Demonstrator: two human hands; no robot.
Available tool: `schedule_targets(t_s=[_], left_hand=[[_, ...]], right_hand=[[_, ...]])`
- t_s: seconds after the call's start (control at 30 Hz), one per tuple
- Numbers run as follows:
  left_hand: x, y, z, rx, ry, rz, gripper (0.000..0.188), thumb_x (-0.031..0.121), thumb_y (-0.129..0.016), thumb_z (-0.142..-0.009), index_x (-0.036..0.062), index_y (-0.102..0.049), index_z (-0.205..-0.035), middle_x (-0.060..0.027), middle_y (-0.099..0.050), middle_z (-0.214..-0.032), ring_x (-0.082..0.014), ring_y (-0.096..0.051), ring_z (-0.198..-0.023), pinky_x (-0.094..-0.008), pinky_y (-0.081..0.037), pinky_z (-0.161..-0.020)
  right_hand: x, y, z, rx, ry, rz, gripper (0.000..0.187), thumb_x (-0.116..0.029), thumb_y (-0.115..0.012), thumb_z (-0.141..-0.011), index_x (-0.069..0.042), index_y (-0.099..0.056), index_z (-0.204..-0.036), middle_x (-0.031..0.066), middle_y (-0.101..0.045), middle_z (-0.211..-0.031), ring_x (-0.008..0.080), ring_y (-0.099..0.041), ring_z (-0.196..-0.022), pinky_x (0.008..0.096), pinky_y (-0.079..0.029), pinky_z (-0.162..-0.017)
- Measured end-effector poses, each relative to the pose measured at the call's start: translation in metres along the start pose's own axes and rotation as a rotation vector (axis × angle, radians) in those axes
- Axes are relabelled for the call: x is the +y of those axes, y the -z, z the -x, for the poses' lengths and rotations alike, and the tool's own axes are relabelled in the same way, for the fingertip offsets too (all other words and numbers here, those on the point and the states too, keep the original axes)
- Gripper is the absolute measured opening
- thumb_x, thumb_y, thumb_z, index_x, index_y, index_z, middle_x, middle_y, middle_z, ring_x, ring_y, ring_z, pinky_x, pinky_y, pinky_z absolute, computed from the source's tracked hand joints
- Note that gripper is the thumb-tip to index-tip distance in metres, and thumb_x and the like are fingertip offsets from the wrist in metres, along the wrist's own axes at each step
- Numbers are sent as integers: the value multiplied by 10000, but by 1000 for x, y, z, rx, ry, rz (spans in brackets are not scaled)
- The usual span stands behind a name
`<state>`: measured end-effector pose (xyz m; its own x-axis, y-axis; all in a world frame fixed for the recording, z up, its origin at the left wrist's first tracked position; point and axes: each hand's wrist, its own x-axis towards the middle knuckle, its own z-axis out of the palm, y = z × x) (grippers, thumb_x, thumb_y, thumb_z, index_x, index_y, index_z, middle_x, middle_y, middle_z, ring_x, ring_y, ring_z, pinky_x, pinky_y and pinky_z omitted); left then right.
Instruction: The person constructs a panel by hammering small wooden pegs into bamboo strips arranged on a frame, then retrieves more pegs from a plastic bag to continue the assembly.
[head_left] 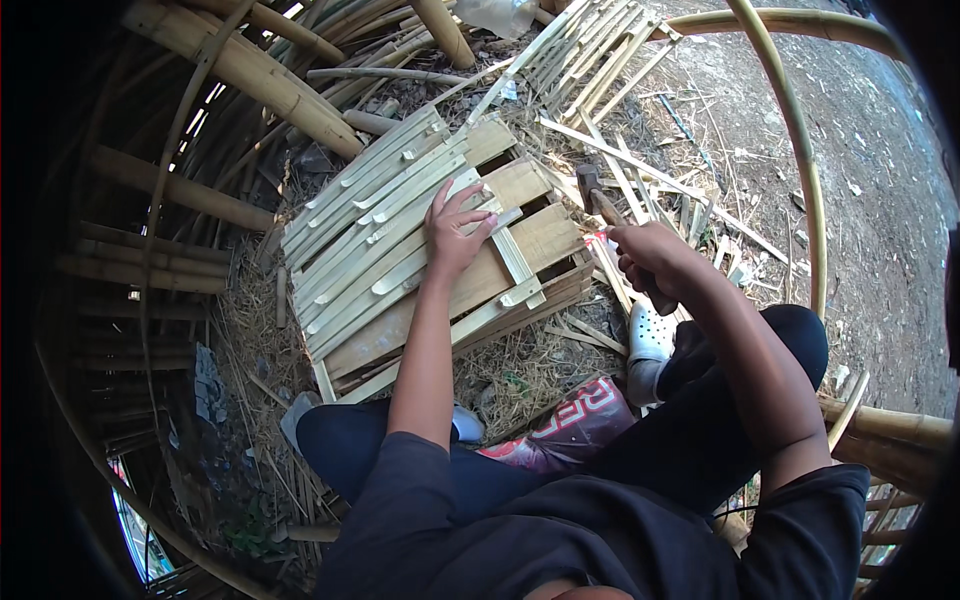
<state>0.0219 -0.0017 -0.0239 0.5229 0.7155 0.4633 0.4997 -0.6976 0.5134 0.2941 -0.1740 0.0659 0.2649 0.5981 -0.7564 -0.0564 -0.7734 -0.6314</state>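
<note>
A low crate-like frame of wooden boards [515, 187] and pale split-bamboo strips [372, 262] lies in front of me. My left hand [458, 232] rests on top of it, with thumb and fingers around the end of a short bamboo strip [507, 217]. Whether a nail is between the fingertips is too small to tell. My right hand [650, 262] is closed round the wooden handle of a hammer [590, 183]. The dark hammer head is raised to the right of the frame, apart from it. Another short crosspiece [516, 262] lies over the boards near the frame's right end.
A second slatted bamboo panel [590, 55] lies beyond the frame. Loose strips [660, 165] and shavings litter the ground. Thick bamboo poles [255, 80] stand at the left, and a curved pole [800, 130] rises at the right. A printed sack [570, 425] lies between my legs.
</note>
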Motion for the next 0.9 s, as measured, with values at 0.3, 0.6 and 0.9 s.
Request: schedule_targets(t_s=[0.3, 0.6, 0.9], left_hand=[[-3, 0, 1, -36, -4, 44, 66, 139, -822, -803, 125, -821, -868, -17, -710, -1281, -330, -429, -1433, -461, -334, -1193], [-9, -6, 4, -3, -34, 6, 84, 233, -840, -795, 160, -815, -828, 39, -732, -1227, -286, -494, -1385, -445, -379, -1128], [-7, -5, 6, -10, -27, 2, 116, 282, -836, -802, 173, -822, -841, 58, -694, -1295, -246, -489, -1396, -419, -376, -1127]], right_hand=[[-4, -6, 10, -49, 52, 103, 406, -358, -623, -1005, 13, -569, -850, 49, -523, -675, 134, -481, -502, 319, -389, -455], [-9, -10, 26, -169, 208, 171, 412, -405, -728, -954, -58, -547, -825, -22, -466, -609, 88, -429, -454, 287, -337, -410], [-7, -24, 23, -252, 476, 27, 442, -355, -692, -986, -94, -496, -688, -32, -442, -515, 93, -430, -404, 300, -309, -379]])
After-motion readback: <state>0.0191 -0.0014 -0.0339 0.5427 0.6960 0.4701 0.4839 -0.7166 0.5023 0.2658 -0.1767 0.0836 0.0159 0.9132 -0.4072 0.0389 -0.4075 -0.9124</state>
